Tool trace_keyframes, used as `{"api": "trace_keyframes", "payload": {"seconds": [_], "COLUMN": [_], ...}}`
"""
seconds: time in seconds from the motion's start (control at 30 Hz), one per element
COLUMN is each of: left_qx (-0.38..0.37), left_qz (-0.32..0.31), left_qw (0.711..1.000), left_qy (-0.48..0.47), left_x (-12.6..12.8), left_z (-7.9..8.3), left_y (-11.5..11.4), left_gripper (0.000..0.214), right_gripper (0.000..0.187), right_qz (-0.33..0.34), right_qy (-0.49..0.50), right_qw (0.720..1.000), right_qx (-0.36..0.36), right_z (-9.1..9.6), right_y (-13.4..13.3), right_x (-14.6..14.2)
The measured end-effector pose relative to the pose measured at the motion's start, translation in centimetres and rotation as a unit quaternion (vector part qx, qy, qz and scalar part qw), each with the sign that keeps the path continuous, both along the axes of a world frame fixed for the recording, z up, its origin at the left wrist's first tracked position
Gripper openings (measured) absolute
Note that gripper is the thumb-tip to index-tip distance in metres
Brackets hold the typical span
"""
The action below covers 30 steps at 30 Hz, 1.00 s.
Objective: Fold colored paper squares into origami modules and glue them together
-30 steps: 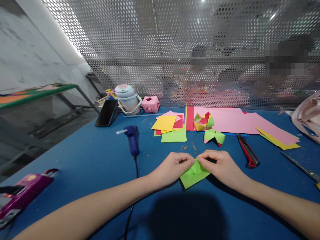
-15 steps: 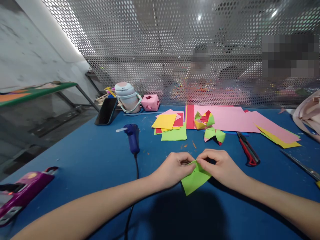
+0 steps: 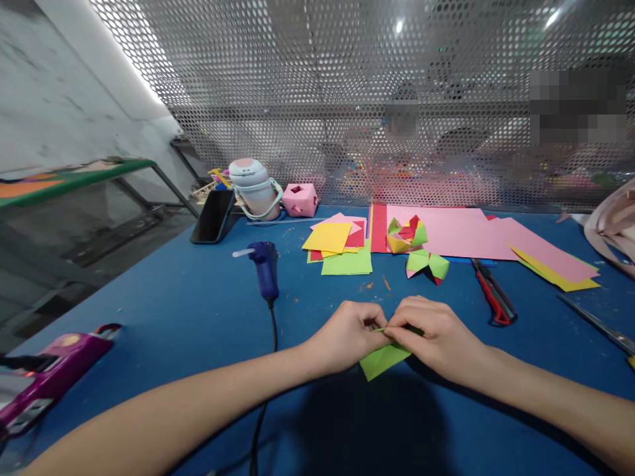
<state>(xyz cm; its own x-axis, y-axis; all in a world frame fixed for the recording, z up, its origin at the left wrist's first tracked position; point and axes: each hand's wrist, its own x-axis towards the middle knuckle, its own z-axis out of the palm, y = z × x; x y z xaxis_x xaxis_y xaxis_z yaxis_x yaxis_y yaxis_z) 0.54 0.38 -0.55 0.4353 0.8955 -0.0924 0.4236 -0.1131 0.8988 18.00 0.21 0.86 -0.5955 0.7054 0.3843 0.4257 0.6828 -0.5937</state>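
A small sheet of green paper (image 3: 385, 361) is pinched at its upper edge between both hands, just above the blue table. My left hand (image 3: 350, 336) grips it with thumb and fingers on the left. From the other side my right hand (image 3: 430, 332) pinches the same edge, its fingertips almost meeting the left ones. The paper's lower corner points toward me; its upper part is hidden behind the fingers. Beyond the hands lie a folded green, pink and red paper piece (image 3: 427, 266) and a multicoloured folded paper piece (image 3: 407, 235).
A blue glue gun (image 3: 266, 270) with a black cord lies left of my hands. Behind are stacked paper squares (image 3: 346, 264), a pink paper box (image 3: 300, 199), a bottle (image 3: 254, 189) and a phone (image 3: 213, 217). A red cutter (image 3: 494, 295), scissors (image 3: 598, 328) and a power strip (image 3: 59, 377) flank them.
My right hand has shifted slightly left, closer to the left fingertips. Less of the green paper shows now, its upper edge tilted or folded over. The view has moved a little.
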Motion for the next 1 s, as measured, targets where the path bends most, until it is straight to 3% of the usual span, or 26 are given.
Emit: {"api": "trace_keyframes", "payload": {"seconds": [0.17, 0.37, 0.53, 0.73, 0.87, 1.0], "left_qx": [-0.022, -0.177, -0.26, -0.192, -0.078, -0.003], "left_qz": [-0.032, -0.024, -0.09, -0.014, -0.062, -0.119], "left_qw": [0.999, 0.977, 0.952, 0.977, 0.995, 0.992], "left_qy": [-0.034, -0.116, -0.136, -0.094, -0.009, 0.049], "left_x": [-0.6, -1.2, -1.7, -1.8, -1.5, -1.7], "left_z": [0.9, 1.3, 2.5, 2.7, 1.9, 2.0], "left_y": [0.9, 1.8, 2.1, 2.1, 1.7, 1.4], "left_gripper": [0.023, 0.038, 0.048, 0.038, 0.032, 0.028], "right_gripper": [0.016, 0.015, 0.015, 0.016, 0.016, 0.015], "right_qz": [-0.058, -0.108, -0.106, -0.099, -0.07, -0.058], "right_qy": [0.025, 0.034, 0.033, 0.038, 0.036, 0.032], "right_qw": [0.995, 0.981, 0.98, 0.984, 0.99, 0.992], "right_qx": [-0.082, -0.157, -0.164, -0.144, -0.12, -0.11], "right_z": [0.6, 0.2, 0.1, 0.0, -0.1, -0.1], "right_y": [1.0, 1.8, 1.8, 1.6, 1.2, 1.1], "right_x": [0.6, 0.9, 0.9, 0.9, 0.7, 0.7]}}
